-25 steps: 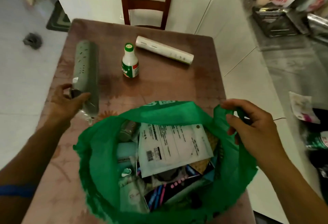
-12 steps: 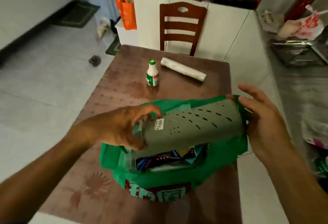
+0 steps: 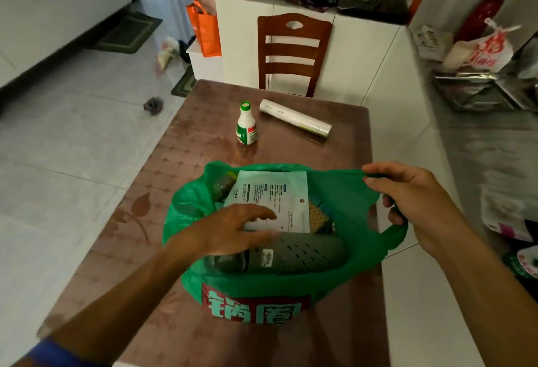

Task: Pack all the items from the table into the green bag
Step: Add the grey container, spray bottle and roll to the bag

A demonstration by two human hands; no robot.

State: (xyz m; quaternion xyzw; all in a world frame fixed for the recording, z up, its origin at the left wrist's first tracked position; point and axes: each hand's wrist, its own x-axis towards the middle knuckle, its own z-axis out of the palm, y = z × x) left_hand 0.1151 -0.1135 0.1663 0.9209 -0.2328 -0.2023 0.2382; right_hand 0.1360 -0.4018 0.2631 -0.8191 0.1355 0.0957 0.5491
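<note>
The green bag (image 3: 343, 282) stands open on the near part of the brown table (image 3: 186, 145). A grey perforated tube (image 3: 302, 254) lies across the bag's mouth on top of a white printed packet (image 3: 276, 197) and other items. My left hand (image 3: 233, 231) hovers over the tube's left end, fingers spread, holding nothing. The bag's right handle (image 3: 393, 231) is gripped by my right hand (image 3: 407, 195). Further back on the table a white bottle with a green cap (image 3: 246, 125) stands upright beside a white roll (image 3: 295, 117) lying on its side.
A wooden chair (image 3: 292, 52) stands at the table's far edge before white cabinets. An orange bag (image 3: 205, 26) hangs at the back left. A cluttered counter (image 3: 480, 90) runs along the right. Tiled floor lies to the left.
The grey tube went from the table at the left, over the bag, down into it. My left hand has let go of it. My right hand kept hold of the bag.
</note>
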